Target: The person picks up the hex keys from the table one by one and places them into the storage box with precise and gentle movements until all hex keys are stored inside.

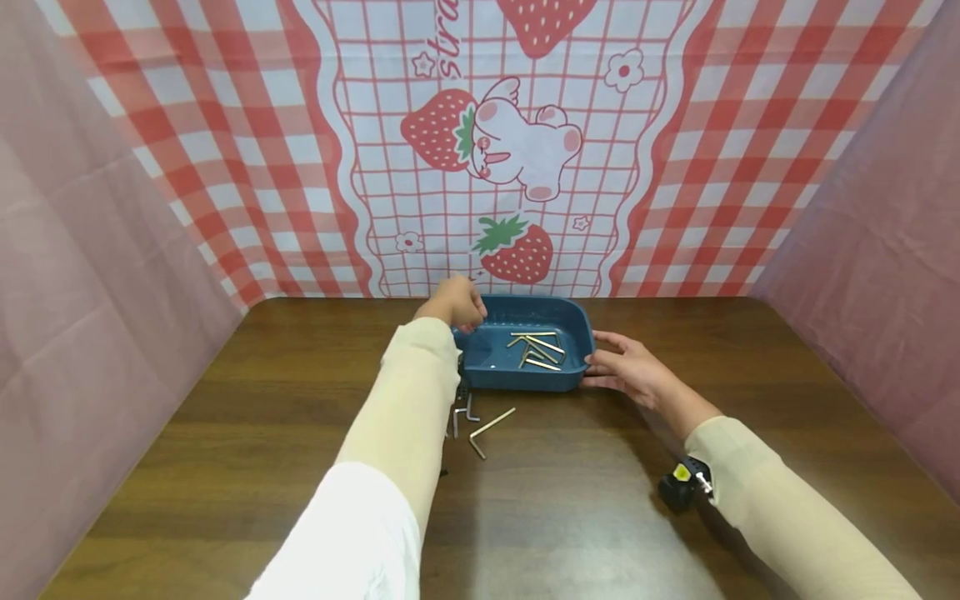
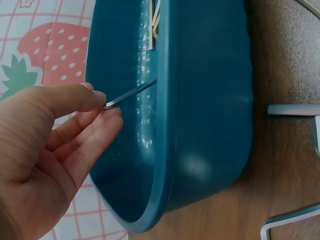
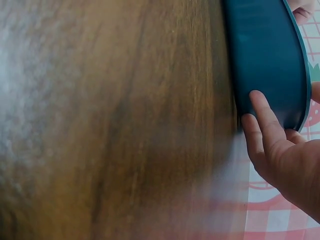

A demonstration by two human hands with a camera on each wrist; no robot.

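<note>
Head view: bright, soft, fairly even light on cloth (image 1: 600, 167); pale glare on near table (image 1: 555, 517); dark soft shadow beside right sleeve (image 1: 757, 475). Left hand (image 1: 453, 304) slightly smeared. Left wrist: tray (image 2: 212, 75) shows a diffuse highlight low on its outer wall; small glints inside; moderate sharpness. Right wrist: dimmer; whitish sheen at left edge; table grain soft; hazy patch lower centre.

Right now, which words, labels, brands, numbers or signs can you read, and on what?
"stra": red letters, sideways on the patterned cloth, cut off at the head view's top.
Yellow patch on the black wrist device: too small to tell if it bears writing.
Nothing else readable.
</note>
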